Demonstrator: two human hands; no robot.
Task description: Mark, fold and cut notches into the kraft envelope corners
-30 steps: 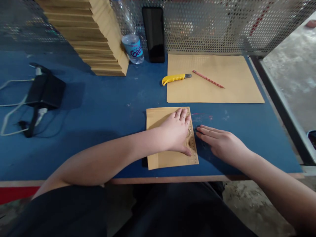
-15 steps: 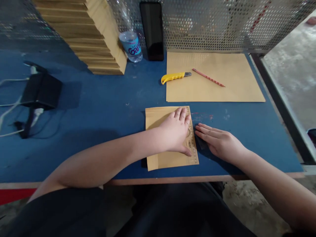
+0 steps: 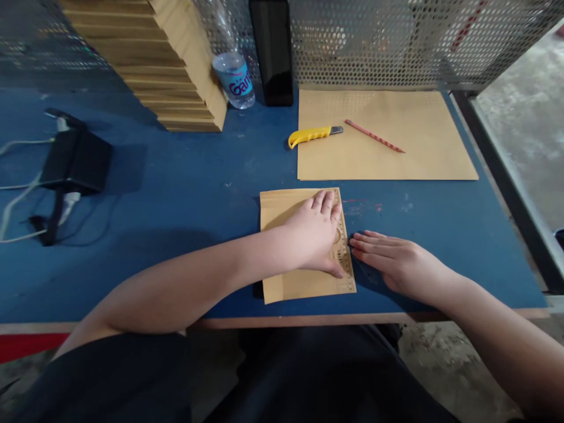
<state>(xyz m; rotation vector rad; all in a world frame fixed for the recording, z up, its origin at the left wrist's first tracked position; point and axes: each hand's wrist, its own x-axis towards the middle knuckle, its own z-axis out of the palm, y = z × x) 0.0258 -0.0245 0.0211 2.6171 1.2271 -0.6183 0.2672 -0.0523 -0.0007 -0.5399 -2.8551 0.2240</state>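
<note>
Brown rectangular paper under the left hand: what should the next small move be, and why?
Perhaps bring the right hand against the right edge of the brown paper to steady it: the fingertips lie just beside it, while the left hand covers part of the clear, marked plastic ruler.

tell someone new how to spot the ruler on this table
On the blue table, find the smaller piece of brown paper, by the near edge. The left hand rests there, partly covering the ruler along the paper's right side. Unlike the plain paper beneath, the ruler is see-through, with dark printed marks.
</note>
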